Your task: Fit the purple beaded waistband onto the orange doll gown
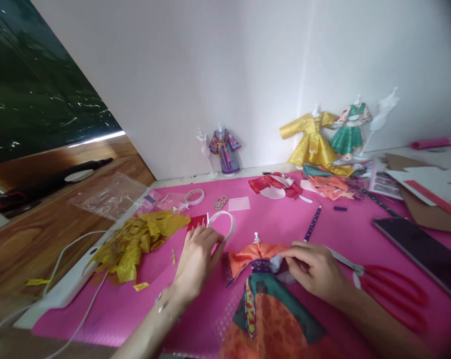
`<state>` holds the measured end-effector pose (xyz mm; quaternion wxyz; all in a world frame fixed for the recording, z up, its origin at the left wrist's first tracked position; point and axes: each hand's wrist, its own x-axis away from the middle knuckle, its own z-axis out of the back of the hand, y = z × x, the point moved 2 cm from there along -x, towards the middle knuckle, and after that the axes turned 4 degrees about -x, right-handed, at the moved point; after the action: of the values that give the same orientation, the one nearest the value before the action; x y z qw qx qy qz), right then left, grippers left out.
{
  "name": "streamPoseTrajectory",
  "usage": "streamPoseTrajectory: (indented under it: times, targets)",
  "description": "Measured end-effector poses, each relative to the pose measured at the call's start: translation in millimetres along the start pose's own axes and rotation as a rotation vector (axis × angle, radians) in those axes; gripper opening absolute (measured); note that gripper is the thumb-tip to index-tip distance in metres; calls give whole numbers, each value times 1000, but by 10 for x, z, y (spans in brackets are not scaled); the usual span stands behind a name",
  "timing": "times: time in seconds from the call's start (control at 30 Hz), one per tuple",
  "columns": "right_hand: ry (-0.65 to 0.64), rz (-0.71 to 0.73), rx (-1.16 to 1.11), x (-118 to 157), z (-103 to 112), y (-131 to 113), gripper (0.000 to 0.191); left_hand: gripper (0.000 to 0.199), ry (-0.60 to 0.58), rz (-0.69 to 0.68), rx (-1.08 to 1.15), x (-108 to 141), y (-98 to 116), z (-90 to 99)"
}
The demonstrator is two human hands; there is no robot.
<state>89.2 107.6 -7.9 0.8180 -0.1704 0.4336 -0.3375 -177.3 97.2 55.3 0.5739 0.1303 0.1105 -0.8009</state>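
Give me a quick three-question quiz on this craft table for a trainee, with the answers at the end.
1. Which hand has its fingers on the orange-and-green doll dress: A, left; B, right; C, neither?
2. True or false: in the picture, the yellow dress stands to the right of the purple robe.
3. Fill in the colour: the scissors have ____ handles.

Key: 1, B, the right hand. 2, true. 3, red.

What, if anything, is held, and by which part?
The right hand holds the orange-green fabric doll dress by its sleeve. Left hand: at the nearer white ring; grip unclear.
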Motion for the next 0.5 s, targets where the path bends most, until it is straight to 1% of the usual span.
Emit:
streamPoseTrajectory:
  times: [0.07,0.13,0.2,0.23,0.3,0.37,0.43,0.5]
  targets:
    - [16,-17,6,4,4,18,23,9,150,-17,160,264,111,145]
    - [26,-31,13,19,1,40,24,5,258,-29,263,527,215,250]
    - [23,-34,24,42,-6,63,24,8,294,-4,331,749,302,313]
    - [25,-30,31,52,-6,73,24,9,290,11,350,837,340,331]
    - [51,-2,49,57,11,80,23,11,289,2,382,962,413,362]
    - [94,63,81,33,59,48,22,12,308,-28,406,1030,479,393]
    - [127,149,122,-11,135,-51,22,15,343,-63,431,1066,540,433]
    - [133,204,140,-47,228,-237,22,18,376,-91,451,1095,603,473]
